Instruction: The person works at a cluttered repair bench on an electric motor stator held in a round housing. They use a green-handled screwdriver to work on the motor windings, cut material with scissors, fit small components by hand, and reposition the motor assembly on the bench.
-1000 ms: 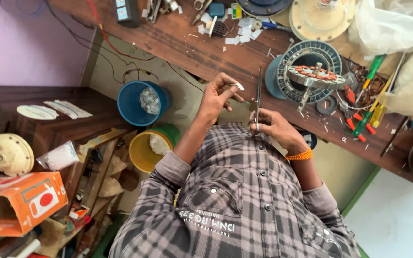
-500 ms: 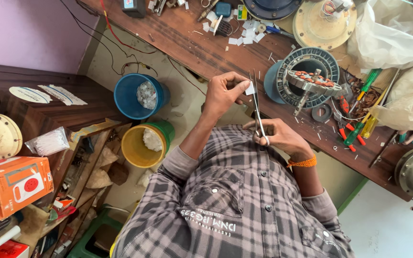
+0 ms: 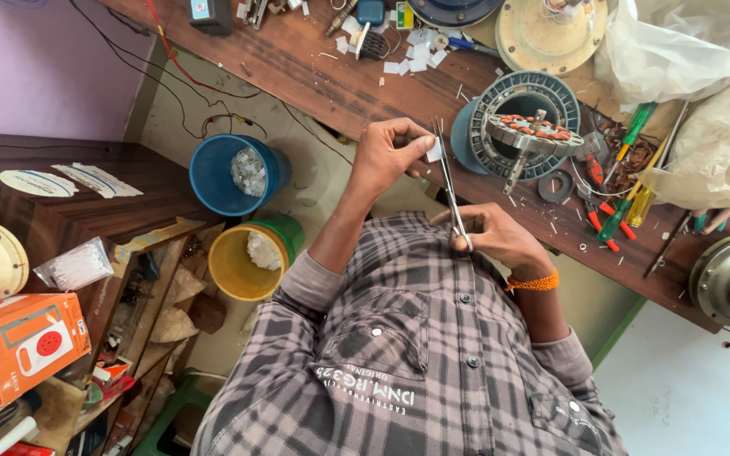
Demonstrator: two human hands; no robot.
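Hands first, in the head view: the left hand point(image 3: 390, 156) pinches a small white slip point(image 3: 433, 152) between thumb and fingertips, and the right hand point(image 3: 496, 238) is closed through the handles of a pair of scissors point(image 3: 448, 177). The blades point up and away from the checked shirt. The slip sits right against the blades, held in the air just left of the round grey motor stator point(image 3: 527, 127) that lies on the wooden table point(image 3: 323, 76). Whether the blades are already biting into the slip is too small to tell.

Cutting so small a piece well seems to call for a firm pinch close to the cut line, with the fingertips clear of the blades. The slip should be fed deep toward the pivot, where the scissors shear cleanly. The cut is best made squarely across, and steady wrists would help.

More white scraps point(image 3: 416, 55) lie on the table above and left of the stator. Green-handled screwdrivers point(image 3: 627, 135) lie to its right. Well left of the stator and below the table edge stand a blue bucket point(image 3: 230, 173) and a yellow bucket point(image 3: 242, 262).
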